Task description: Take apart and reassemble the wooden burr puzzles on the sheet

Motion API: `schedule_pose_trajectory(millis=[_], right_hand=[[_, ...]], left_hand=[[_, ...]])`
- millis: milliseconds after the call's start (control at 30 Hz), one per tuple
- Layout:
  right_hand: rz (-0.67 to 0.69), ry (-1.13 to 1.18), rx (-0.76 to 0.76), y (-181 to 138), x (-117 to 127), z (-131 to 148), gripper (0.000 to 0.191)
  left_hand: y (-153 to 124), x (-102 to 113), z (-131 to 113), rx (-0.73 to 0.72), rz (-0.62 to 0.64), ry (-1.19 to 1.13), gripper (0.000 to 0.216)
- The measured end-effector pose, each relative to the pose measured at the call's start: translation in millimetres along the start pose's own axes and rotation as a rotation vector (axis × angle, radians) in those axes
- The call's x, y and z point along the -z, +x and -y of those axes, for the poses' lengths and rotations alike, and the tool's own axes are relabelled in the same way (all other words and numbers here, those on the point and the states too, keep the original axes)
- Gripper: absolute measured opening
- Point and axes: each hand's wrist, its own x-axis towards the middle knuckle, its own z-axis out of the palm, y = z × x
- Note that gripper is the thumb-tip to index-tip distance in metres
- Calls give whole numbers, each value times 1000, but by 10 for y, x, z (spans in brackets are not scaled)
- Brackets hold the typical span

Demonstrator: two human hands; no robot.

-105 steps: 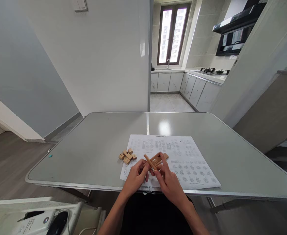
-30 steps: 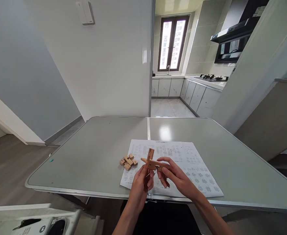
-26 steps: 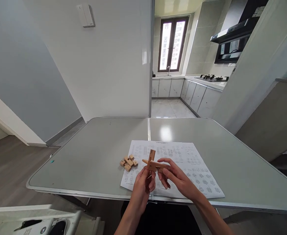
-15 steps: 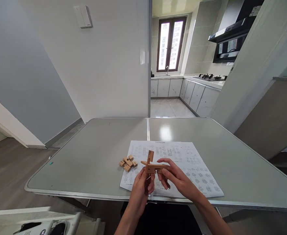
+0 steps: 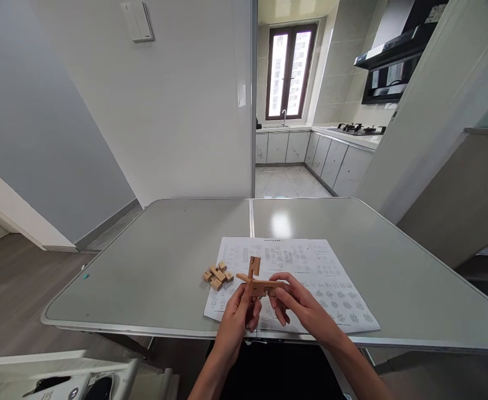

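Note:
Several notched wooden puzzle pieces (image 5: 264,287) are crossed together between my hands, just above the paper. One piece stands upright with a mark at its top; another runs sideways toward the right. My left hand (image 5: 239,311) is closed around the lower left of the crossed pieces, its thumb on the joint. My right hand (image 5: 300,303) pinches the right end of the sideways piece between thumb and fingers. Beneath is a white instruction sheet (image 5: 314,261) printed with small diagrams. Left of my hands lies a small cluster of wooden blocks (image 5: 217,275), overlapping the sheet's edge.
The grey folding table (image 5: 144,261) has a metal rim and a centre seam. A tiny green bit (image 5: 86,276) lies near its left edge. At the lower left stands a white container (image 5: 60,383) with items in it. A kitchen opens beyond the table.
The view has shifted slightly. My left thumb has come up over the joint of the wooden pieces, and the pieces have turned slightly. Both hands keep their hold.

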Motion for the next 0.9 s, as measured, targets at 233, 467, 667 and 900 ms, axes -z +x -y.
schedule_pose_trajectory(millis=[233, 467, 667, 900], right_hand=[[9, 56, -40, -17, -32, -36, 41], [14, -29, -56, -92, -53, 6, 42], [-35, 19, -42, -104, -133, 16, 40], [-81, 132, -110, -131, -187, -59, 37]], left_hand=[[-30, 23, 68, 123, 212, -101, 46], [-117, 38, 12, 125, 254, 22, 47], [-149, 67, 9, 113, 357, 6, 45], [-207, 106, 117, 132, 416, 28, 45]])
